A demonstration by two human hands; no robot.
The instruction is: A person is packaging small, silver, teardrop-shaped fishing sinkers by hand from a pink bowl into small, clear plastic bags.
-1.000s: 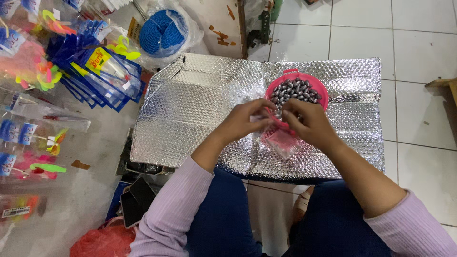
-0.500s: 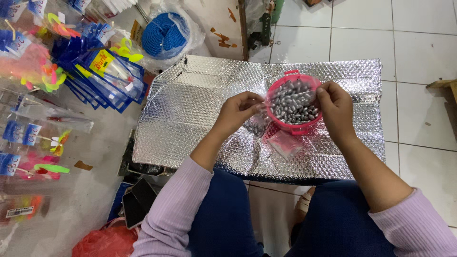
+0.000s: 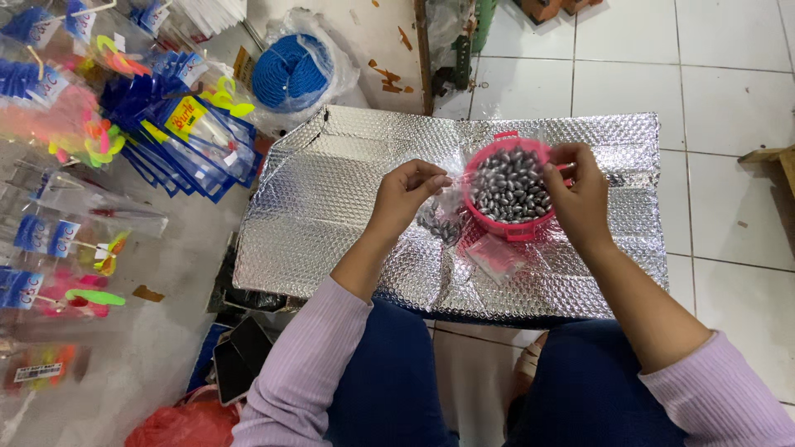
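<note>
Sitting upright on a silver bubble-foil sheet: a round pink basket, mouth facing up, heaped with grey oval sinkers. Pinching a small clear bag holding more sinkers: left hand. Gripping the basket's far rim: right hand.
</note>
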